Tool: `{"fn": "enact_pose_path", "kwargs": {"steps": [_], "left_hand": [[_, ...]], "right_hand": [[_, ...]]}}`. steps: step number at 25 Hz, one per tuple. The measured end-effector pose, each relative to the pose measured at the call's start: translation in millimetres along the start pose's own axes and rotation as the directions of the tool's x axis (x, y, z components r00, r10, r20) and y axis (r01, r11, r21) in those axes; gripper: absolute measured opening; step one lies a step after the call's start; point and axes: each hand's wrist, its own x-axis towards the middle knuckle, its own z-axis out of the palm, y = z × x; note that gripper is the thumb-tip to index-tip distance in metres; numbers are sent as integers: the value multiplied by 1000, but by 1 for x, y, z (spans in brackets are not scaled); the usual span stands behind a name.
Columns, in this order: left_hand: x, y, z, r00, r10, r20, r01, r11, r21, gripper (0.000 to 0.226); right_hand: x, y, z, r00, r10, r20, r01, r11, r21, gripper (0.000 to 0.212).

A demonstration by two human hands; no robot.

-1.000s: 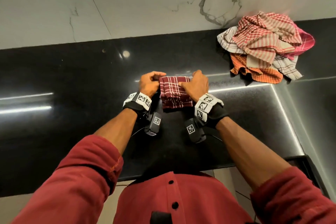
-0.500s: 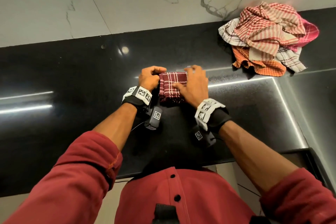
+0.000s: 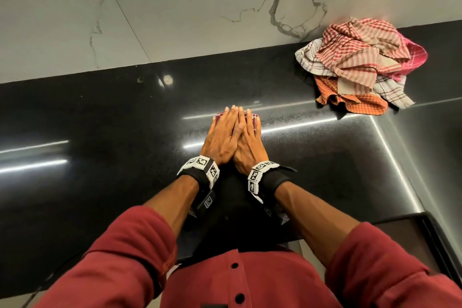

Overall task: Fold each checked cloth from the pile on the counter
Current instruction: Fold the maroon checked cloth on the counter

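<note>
Where the worktop meets the wall: a shiny black stone worktop [image 3: 100, 120] runs under a pale marble wall [image 3: 175, 7] with dark grey veins.
Shine: long white light streaks [image 3: 287, 127] and one round light spot [image 3: 168, 79] show on the black stone.
Folded cloth: a dark red checked cloth [image 3: 255, 115] lies mid-worktop, almost hidden under both hands.
Hands: the left hand [image 3: 220, 136] and right hand [image 3: 250, 144] lie flat, touching each other, and press down on it.
Fingers: the fingers [image 3: 231, 117] are straight and close together; they grip nothing.
Pile: the pile of crumpled checked cloths [image 3: 360, 65] sits far right by the wall, well apart from the hands.
</note>
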Motion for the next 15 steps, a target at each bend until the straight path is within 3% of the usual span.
{"fn": "enact_pose_path", "kwargs": {"steps": [4, 6, 9, 12, 15], "left_hand": [[2, -4, 2, 1000, 10, 12, -12, 988, 156, 62], [3, 2, 0, 999, -18, -50, 32, 958, 285, 60], [13, 16, -10, 990, -109, -86, 137, 875, 465, 74], [38, 36, -26, 944, -288, 159, 221, 914, 341, 78], [55, 64, -36, 865, -296, 406, 287, 954, 84, 59]], "right_hand": [[-16, 19, 6, 1000, -28, 3, 28, 1000, 2, 70], [-30, 38, 8, 999, -29, 44, 29, 1000, 7, 84], [-43, 59, 3, 991, 86, 101, -85, 996, -19, 102], [-51, 70, -7, 989, 78, 122, -77, 997, -18, 110], [-61, 88, -21, 994, 17, 112, -32, 990, 135, 137]]}}
